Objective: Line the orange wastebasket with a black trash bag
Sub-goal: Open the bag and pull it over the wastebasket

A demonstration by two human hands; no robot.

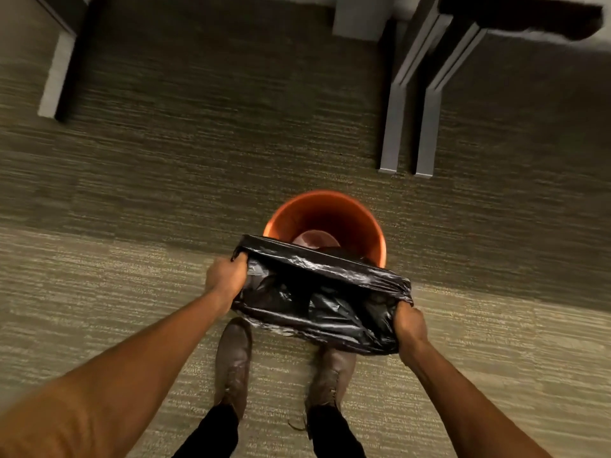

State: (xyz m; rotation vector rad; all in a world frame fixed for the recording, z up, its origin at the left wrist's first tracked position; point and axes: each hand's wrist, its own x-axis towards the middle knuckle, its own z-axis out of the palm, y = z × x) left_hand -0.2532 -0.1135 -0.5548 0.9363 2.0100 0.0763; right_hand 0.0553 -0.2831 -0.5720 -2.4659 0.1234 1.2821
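Both hands pinch the black trash bag (317, 299) at its mouth: left hand (226, 276) fisted on the left edge, right hand (410, 325) fisted on the right, bag stretched taut between. Orange wastebasket (325, 223) stands on the carpet (165, 193) just ahead of the shoes (233, 361), unlined; the bag overlaps its near rim. To do it well: keep the mouth spread, lower the bag's bottom inside, then fold the edge over the rim all round.
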